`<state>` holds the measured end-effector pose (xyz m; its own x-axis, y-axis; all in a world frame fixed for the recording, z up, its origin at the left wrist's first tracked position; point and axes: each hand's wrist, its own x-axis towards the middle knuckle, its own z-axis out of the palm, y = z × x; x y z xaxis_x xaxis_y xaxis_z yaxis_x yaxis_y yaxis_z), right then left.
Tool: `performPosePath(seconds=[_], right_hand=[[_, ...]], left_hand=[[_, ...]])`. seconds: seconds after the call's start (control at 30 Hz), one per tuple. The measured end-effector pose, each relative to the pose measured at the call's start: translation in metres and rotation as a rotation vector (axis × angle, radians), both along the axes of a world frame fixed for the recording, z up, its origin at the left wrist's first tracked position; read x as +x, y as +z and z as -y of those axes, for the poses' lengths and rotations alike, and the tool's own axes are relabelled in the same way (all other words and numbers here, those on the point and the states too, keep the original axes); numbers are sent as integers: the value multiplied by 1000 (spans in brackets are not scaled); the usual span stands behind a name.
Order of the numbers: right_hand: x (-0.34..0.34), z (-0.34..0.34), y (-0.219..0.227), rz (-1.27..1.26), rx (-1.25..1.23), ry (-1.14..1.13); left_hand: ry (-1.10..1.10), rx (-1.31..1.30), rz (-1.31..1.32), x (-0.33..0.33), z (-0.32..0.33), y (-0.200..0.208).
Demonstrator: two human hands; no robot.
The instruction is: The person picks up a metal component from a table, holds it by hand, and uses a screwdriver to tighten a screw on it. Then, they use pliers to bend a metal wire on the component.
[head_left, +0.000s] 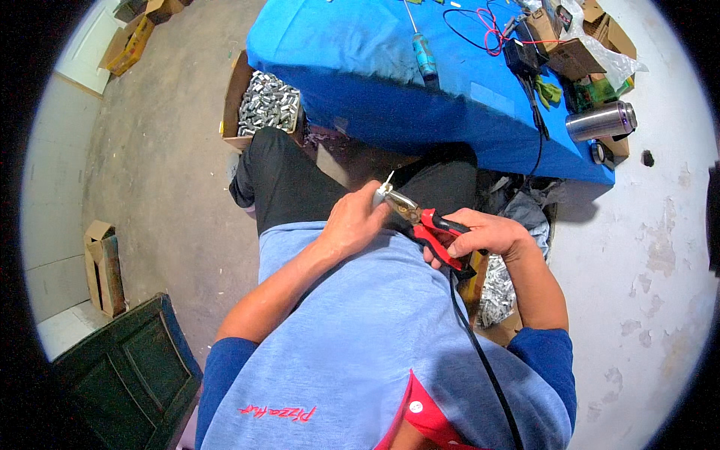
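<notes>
1. Light-blue shirt cloth (322, 315) fills the near foreground, its red collar (420, 409) at the bottom edge; a black cable (484, 356) runs from beside the right hand, over the shirt, out at the lower rim.
2. Above the lap, the left hand (356, 216) pinches a small whitish piece (380, 195) between thumb and fingers, its thin pale tip pointing up and away.
3. The right hand (491, 234) wraps its fingers around the red-and-black handles of the pliers (426, 219). Their metal nose reaches the piece at the left fingertips; whether the jaws bite on it, I cannot tell.
4. Both hands work between the shirt front and the black trousers (292, 180), with a gap beyond them up to the near edge of the blue cloth (345, 56) over the table.
5. On that cloth, a screwdriver (424, 58) lies close to the front edge, and a steel cup (600, 121) lies on its side near the right-hand edge, toward the white wall (645, 300).
6. At the left, a carton (235, 97) of silvery pieces (268, 103) stands against the table's corner; grey floor (165, 187) stretches away past it, bounded below by a dark panelled board (124, 375).
</notes>
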<state>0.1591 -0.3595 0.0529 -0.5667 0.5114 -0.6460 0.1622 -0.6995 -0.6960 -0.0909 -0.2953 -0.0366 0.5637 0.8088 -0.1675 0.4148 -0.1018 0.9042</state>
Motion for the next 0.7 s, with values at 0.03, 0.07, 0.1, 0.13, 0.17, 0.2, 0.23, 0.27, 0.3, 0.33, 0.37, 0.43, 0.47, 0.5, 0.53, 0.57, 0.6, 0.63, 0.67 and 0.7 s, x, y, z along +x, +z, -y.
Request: performPosePath(seconds=[0.03, 0.07, 0.1, 0.13, 0.17, 0.2, 0.23, 0.27, 0.3, 0.33, 0.37, 0.43, 0.47, 0.5, 0.53, 0.57, 0.6, 0.63, 0.67, 0.7], right_hand=[[0, 0, 0, -1, 2, 1], [-1, 0, -1, 1, 9, -2], [-1, -1, -2, 4, 15, -5], [-1, -1, -2, 7, 21, -9], [-1, -1, -2, 1, 8, -9], [0, -1, -2, -5, -6, -11], [0, -1, -2, -11, -21, -11], [1, -1, -1, -10, -37, -19], [1, -2, 0, -10, -54, -27], [2, -2, 0, -8, -70, -34], [3, -2, 0, -10, -73, -39], [5, -2, -1, -14, -79, -49], [5, -3, 1, -5, -88, -53], [4, -4, 5, 4, -96, -57], [4, -5, 7, 13, -105, -63], [6, -5, 6, 10, -114, -60], [10, -6, 4, 7, -124, -58], [12, -7, 3, 6, -135, -53], [11, -7, 4, 12, -122, -59], [9, -8, 7, 19, -110, -65]], left_hand=[[4, -4, 14, 0, 0, -1], [7, 7, 14, 0, 0, -1], [10, 17, 13, 0, 0, -2], [13, 28, 13, 0, 0, -3], [12, 25, 9, 0, 0, -2], [11, 22, 6, 0, 0, 1], [11, 18, 3, 0, 0, 2], [7, 29, -1, 0, 0, 3], [2, 41, -4, -1, 0, 4], [-1, 52, -6, -1, 0, 4], [-6, 58, -9, -1, 0, 4], [-17, 68, -16, -1, 0, 4], [-22, 72, -21, -1, -1, 4], [-28, 77, -27, -1, -1, 3], [-35, 83, -32, 0, -1, 3], [-44, 82, -42, 0, -1, 4], [-54, 80, -51, 0, -1, 4], [-62, 78, -60, 0, -1, 4], [-59, 81, -54, 0, -1, 5], [-57, 84, -48, -1, 0, 5]])
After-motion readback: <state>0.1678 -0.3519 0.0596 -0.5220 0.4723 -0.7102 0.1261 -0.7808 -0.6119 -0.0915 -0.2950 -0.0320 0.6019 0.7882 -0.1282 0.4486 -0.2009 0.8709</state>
